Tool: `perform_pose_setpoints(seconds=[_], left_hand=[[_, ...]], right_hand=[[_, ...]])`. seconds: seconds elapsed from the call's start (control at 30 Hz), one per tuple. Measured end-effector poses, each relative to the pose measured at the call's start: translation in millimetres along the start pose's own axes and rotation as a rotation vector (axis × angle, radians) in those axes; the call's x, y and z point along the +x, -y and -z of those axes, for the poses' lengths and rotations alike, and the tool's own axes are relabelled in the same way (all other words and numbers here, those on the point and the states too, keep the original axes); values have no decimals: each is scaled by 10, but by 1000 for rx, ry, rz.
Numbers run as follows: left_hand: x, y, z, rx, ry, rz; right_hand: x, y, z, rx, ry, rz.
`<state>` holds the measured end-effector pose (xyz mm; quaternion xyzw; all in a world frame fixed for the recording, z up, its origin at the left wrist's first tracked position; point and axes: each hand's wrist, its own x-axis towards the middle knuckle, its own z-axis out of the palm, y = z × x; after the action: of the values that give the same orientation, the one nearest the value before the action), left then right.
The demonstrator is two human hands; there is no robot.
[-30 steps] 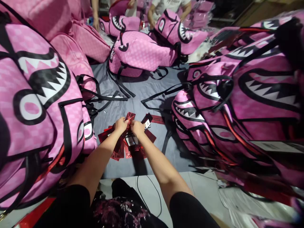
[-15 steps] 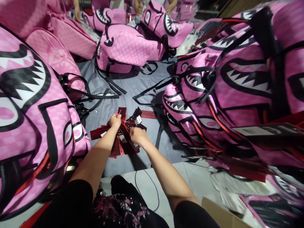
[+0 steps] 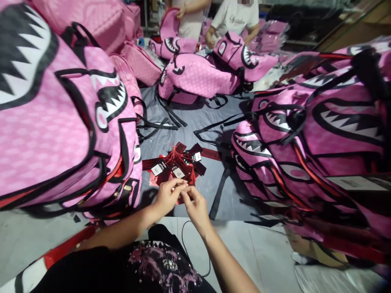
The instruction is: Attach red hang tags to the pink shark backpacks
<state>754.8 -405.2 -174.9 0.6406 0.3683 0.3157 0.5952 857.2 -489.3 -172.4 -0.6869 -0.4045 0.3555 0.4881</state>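
A pile of dark red and black tags (image 3: 178, 172) with white labels and red strings lies on the grey cloth (image 3: 183, 136). Just in front of it, my left hand (image 3: 167, 197) and my right hand (image 3: 195, 203) meet fingertip to fingertip. The fingers of both are pinched together. Something small and reddish shows between them, perhaps a string, but I cannot make it out. One more long red tag (image 3: 210, 154) lies flat to the right of the pile.
Pink shark-face backpacks stand at the left (image 3: 55, 126) and right (image 3: 342, 118). Another pink backpack (image 3: 198, 77) lies across the far side, with black straps on the cloth. Beyond it, two people in light shirts (image 3: 236, 18) handle pink bags.
My hands have left the middle of the tag pile and come together in front of it. The view has shifted, so the people beyond show more and the bags sit further right.
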Motion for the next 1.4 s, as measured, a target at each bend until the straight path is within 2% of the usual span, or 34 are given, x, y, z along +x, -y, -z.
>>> perform_pose_setpoints(seconds=[0.13,0.27,0.37,0.43,0.5,0.6,0.63,0.7,0.8,0.9,1.07,1.17,1.27,1.4], left_hand=[[-589,-1,619,58,-89,-45],[-1222,51,1447,112,-164,-132],[-1776,185,2095,93,-352,-169],[-2114,335,2529,55,-512,-148],[-2385,525,2967,33,-658,-101],[-2635,832,3571,121,-794,-11],[-2679,927,3736,186,-787,25],[-2720,1090,3986,320,-695,100],[-2696,1266,4155,502,-466,224],[-2603,1385,4166,570,-302,270],[-2364,1502,4161,552,-174,250],[-2214,1518,4192,553,-135,237],[-2088,1517,4210,555,-102,221],[-1979,1545,4198,546,-25,179]], right_hand=[[-346,92,-570,-35,67,104],[-641,270,-1297,-152,240,185],[-886,465,-1922,-242,384,290],[-1027,563,-2300,-278,458,349],[-1102,618,-2615,-362,537,347],[-1073,661,-2987,-675,643,255],[-1040,675,-3099,-821,670,224],[-970,704,-3320,-1112,714,182],[-910,707,-3618,-1431,736,141],[-930,628,-3798,-1565,652,121],[-972,483,-3949,-1630,576,234],[-923,466,-4040,-1698,529,223],[-872,445,-4040,-1659,495,235],[-909,325,-3867,-1387,508,294]])
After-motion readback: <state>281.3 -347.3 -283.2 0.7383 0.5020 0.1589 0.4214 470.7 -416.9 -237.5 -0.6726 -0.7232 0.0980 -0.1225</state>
